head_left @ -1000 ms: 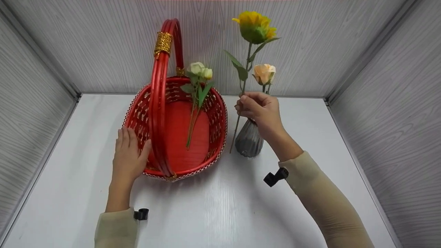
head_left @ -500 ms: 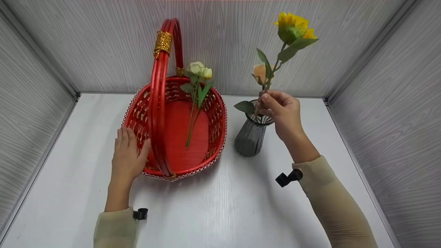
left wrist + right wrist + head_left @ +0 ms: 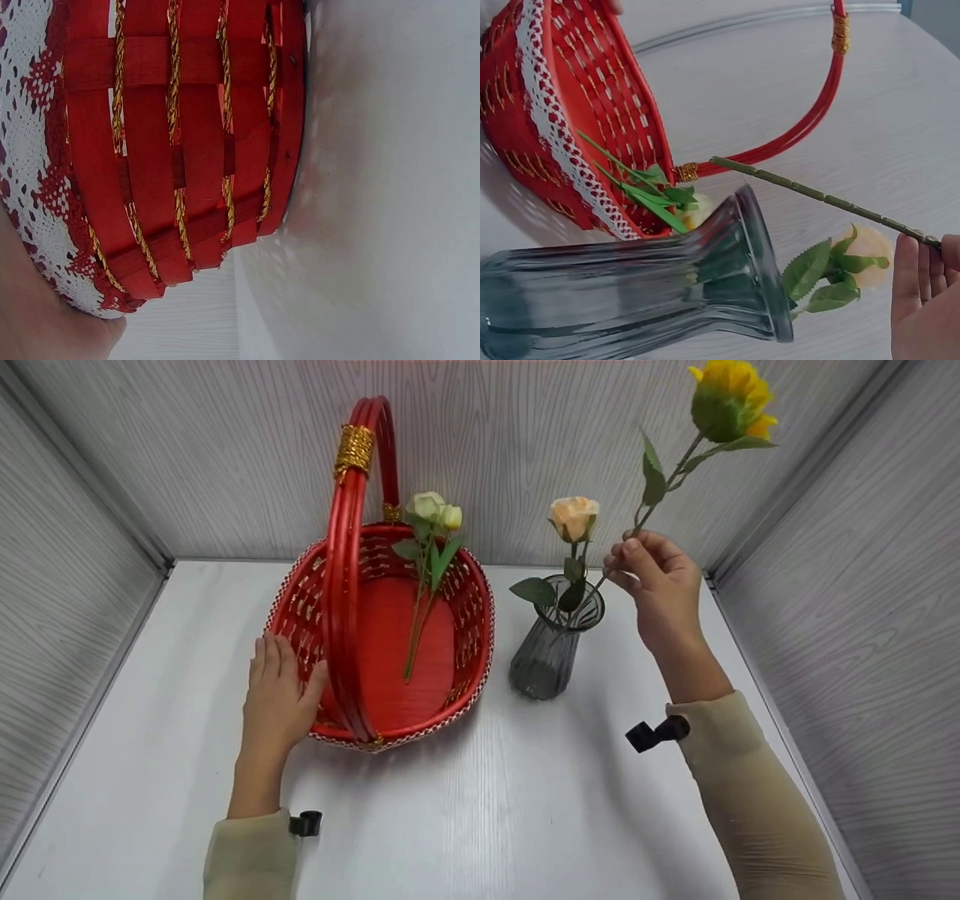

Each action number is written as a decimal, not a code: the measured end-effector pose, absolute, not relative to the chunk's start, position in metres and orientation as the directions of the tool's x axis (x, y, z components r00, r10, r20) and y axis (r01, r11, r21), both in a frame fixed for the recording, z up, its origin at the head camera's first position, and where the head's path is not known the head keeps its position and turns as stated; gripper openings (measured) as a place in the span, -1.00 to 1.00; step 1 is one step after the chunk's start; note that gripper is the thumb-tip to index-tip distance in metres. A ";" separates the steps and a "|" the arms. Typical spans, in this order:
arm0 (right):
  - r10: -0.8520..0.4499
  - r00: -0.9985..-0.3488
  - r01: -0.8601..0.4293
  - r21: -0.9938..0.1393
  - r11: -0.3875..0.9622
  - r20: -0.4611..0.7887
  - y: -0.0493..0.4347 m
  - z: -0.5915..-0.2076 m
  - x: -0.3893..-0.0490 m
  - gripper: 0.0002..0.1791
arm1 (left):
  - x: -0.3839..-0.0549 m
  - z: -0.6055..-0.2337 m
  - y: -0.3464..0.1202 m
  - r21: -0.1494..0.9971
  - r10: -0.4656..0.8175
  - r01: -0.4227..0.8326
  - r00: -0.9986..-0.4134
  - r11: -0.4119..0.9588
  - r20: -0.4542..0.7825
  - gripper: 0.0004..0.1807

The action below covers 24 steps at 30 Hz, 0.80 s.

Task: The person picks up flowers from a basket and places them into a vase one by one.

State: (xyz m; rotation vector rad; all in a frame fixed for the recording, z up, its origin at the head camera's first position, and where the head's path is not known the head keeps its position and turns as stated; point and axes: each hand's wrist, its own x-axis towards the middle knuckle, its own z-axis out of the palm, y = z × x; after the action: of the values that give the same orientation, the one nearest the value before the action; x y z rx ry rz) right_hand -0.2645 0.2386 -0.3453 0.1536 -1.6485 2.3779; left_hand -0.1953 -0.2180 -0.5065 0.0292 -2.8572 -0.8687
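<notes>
My right hand [image 3: 667, 592] pinches the stem of a yellow sunflower [image 3: 726, 406], which leans to the right above and beside the grey glass vase [image 3: 541, 667]. In the head view its lower stem crosses the vase mouth; the right wrist view shows the stem [image 3: 817, 196] with its tip outside the glass. A peach rose [image 3: 574, 517] stands in the vase. My left hand [image 3: 276, 697] rests on the left rim of the red woven basket [image 3: 480, 690], fingers straight and thumb apart. White flowers [image 3: 429, 510] lean inside the basket at the back right.
The basket's tall red handle [image 3: 346, 547], wrapped in gold cord, arches over it. Pale wood-grained walls [image 3: 480, 450] close off the back and both sides of the white table [image 3: 480, 825]. White lace [image 3: 30, 150] lines the basket rim.
The right hand has carried the sunflower from the vase's left, across its mouth in front of the rose, to the right and slightly up. The left hand has hardly moved.
</notes>
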 end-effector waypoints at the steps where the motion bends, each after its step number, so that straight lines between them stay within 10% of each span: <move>1: 0.146 -0.964 -0.261 -0.902 -0.344 0.223 0.240 -0.344 -0.265 -0.69 | -0.195 -0.506 -0.218 0.555 -0.063 0.026 -0.988 0.831 0.142 -0.01; 24: 0.223 -0.953 -0.271 -0.905 -0.329 0.204 0.263 -0.356 -0.273 -0.72 | -0.197 -0.509 -0.218 0.561 -0.068 0.026 -0.987 0.828 0.146 0.00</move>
State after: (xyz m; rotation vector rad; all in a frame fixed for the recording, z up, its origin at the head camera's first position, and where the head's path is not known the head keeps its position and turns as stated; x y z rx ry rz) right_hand -0.2730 0.2631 -0.3559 0.0613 -1.6048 2.3395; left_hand -0.1971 -0.2185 -0.5093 0.0336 -2.8490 -0.8775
